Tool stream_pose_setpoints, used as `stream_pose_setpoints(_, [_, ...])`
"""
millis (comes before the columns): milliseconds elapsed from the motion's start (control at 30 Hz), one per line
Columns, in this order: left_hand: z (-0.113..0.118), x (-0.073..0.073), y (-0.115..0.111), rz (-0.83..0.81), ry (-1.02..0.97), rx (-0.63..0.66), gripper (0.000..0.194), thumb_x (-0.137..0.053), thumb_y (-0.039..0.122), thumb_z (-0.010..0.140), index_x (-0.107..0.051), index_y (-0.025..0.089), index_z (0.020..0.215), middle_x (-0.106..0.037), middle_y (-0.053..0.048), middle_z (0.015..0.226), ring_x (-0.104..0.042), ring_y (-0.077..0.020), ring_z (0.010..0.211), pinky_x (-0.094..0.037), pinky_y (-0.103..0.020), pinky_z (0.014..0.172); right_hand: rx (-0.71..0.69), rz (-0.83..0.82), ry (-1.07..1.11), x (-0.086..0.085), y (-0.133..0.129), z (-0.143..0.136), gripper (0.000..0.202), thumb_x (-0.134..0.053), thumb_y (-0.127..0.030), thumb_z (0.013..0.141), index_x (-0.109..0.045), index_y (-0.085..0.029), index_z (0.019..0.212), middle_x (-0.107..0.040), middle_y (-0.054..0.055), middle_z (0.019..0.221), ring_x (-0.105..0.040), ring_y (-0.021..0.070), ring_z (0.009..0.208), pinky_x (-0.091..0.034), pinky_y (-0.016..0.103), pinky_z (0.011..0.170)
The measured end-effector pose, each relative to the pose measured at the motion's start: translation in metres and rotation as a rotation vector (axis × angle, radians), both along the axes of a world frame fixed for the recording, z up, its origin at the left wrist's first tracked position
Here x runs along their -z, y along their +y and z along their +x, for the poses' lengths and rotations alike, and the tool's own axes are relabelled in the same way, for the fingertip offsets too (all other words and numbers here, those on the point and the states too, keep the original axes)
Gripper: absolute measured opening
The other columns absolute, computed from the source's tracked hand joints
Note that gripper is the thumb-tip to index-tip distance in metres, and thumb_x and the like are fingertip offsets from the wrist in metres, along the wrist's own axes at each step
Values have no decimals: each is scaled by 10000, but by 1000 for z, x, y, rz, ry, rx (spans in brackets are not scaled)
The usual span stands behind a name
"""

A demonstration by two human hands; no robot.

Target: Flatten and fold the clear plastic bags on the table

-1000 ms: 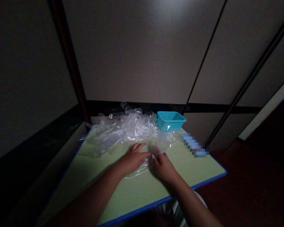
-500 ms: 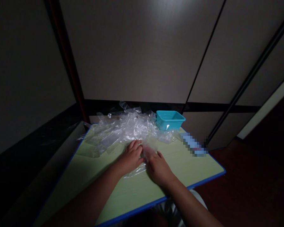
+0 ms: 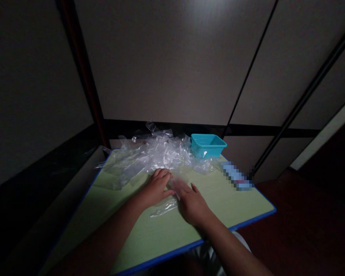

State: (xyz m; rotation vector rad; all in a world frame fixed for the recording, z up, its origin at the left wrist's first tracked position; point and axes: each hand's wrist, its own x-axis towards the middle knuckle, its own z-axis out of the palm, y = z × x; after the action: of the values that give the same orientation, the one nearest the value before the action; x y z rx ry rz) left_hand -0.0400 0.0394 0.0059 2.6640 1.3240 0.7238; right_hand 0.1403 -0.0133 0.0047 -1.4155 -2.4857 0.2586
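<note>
Around the middle of the table [image 3: 218,207], a sheet of clear plastic [image 3: 168,206] lies between the person's hands, one crinkled end reaching toward the near side. On its left, the left hand [image 3: 157,187] is spread, thumb well apart from the fingers. Opposite, the right hand [image 3: 191,203] has its fingers showing pinkish through the film; I can't tell whether they grip it. Just beyond sits a heap of crumpled clear plastic [image 3: 162,153], with a turquoise basket [image 3: 208,150] at its right and a blurred pale-blue item [image 3: 235,176] near the right edge.
</note>
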Motion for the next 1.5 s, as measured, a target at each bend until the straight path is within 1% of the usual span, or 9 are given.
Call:
stream_pose_setpoints(133, [-1,-2,-1,51,-34,5,423,-743,276,664,-504,196,1004,-480,-85,1182,-376,-260,1152,-357,-394,984,8,-4,-2,0,0,0,679,-348,-127,791,-187,-255,1438,-258,15,1485,-184,150,1366,-142,478,1084])
stream_pose_setpoints(367, [3,-7,-5,66,-27,-18,373,-782,332,615,-492,200,810,-495,-61,1049,-401,-257,1072,-391,-377,911,14,-5,-8,2,1,0,655,-363,-142,801,-218,-245,1431,-289,43,1474,-193,169,1365,-147,482,1080])
stream_pose_setpoints(533, [-1,-11,-3,53,-51,-22,509,-781,318,606,-506,202,1018,-493,-62,1120,-391,-262,1100,-366,-393,951,16,-11,-20,1,1,-1,628,-366,-138,814,-240,-235,1422,-323,66,1457,-218,182,1355,-145,482,1077])
stream_pose_setpoints(767, [-7,-18,-2,-148,-149,54,678,-693,215,672,-375,253,1269,-432,-66,1277,-358,-251,1205,-312,-398,1014,30,-61,-47,-1,1,0,629,-390,-136,812,-267,-268,1414,-259,69,1485,-163,194,1373,-133,482,1076])
stream_pose_setpoints(900, [-7,-21,-2,-202,-165,79,495,-632,140,648,-499,229,1116,-499,-54,1182,-401,-241,1161,-336,-371,986,21,-75,-53,-2,2,0,616,-388,-149,823,-278,-313,1407,-202,38,1504,-128,195,1382,-135,486,1074])
stream_pose_setpoints(1033, [-8,-24,1,-203,-198,89,255,-588,174,667,-550,222,915,-550,-29,1042,-460,-223,1063,-380,-331,911,30,-82,-66,-3,2,0,648,-406,-148,808,-257,-318,1416,-183,66,1504,-138,204,1380,-132,492,1072])
stream_pose_setpoints(1133, [-15,-23,4,-198,-222,45,261,-593,195,658,-531,205,911,-566,-25,966,-506,-214,972,-400,-306,835,33,-78,-65,-3,1,0,666,-402,-150,810,-218,-309,1430,-191,70,1501,-153,205,1377,-136,493,1071])
stream_pose_setpoints(1300, [-25,-19,5,-468,-248,-25,191,-570,299,704,-509,198,855,-580,29,724,-553,-161,675,-386,-233,586,34,-74,-73,-3,1,1,663,-384,-153,825,-177,-254,1446,-189,74,1502,-150,189,1377,-129,473,1081])
stream_pose_setpoints(1500, [-21,-27,-2,-596,-240,-31,156,-518,319,695,-539,178,758,-567,25,664,-539,-148,614,-380,-228,546,32,-63,-63,-3,0,1,716,-378,-128,813,-102,-283,1454,-170,48,1509,-135,188,1381,-144,487,1076])
